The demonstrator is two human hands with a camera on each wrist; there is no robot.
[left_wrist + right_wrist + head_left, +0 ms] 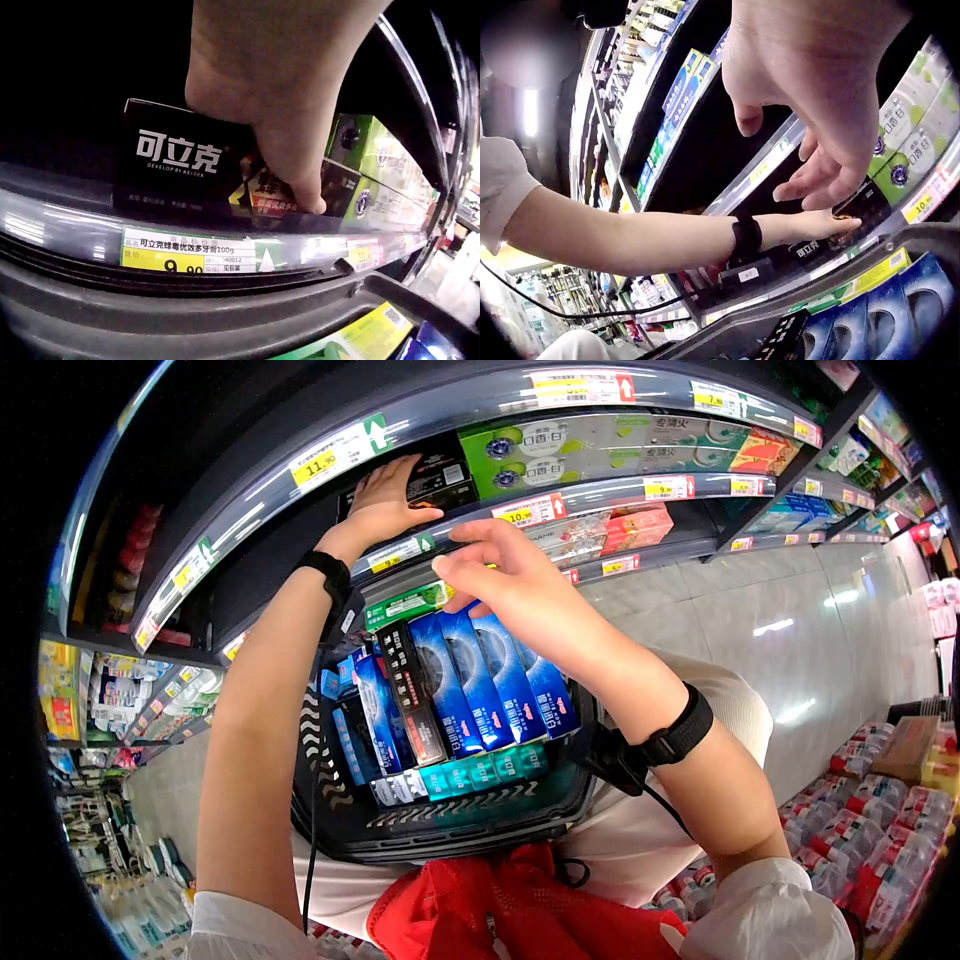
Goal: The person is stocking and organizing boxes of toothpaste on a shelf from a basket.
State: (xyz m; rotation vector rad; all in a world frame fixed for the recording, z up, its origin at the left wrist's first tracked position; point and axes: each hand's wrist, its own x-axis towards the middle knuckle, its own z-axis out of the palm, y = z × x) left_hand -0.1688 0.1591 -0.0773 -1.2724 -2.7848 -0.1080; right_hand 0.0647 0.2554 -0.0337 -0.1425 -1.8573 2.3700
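Observation:
Reaching into the shelf, my left hand (380, 505) lies over a black toothpaste box (176, 169), its thumb across the front face in the left wrist view. In the head view its fingers stretch out toward the shelf's back; the left wrist view hides their tips. My right hand (505, 565) hovers with loosely bent fingers above the basket's far side, holding nothing. Below it, the dark basket (440, 845) is packed with blue toothpaste boxes (470, 680), a black box (412, 695) and teal boxes (485, 772). A green box (405, 607) lies along the basket's far edge.
Green-and-white boxes (540, 455) stand right of the black one on the shelf. The shelf's front rail (300, 251) carries price tags. A lower shelf holds pink boxes (637, 530). Wrapped bottle packs (880, 820) stand on the floor at right.

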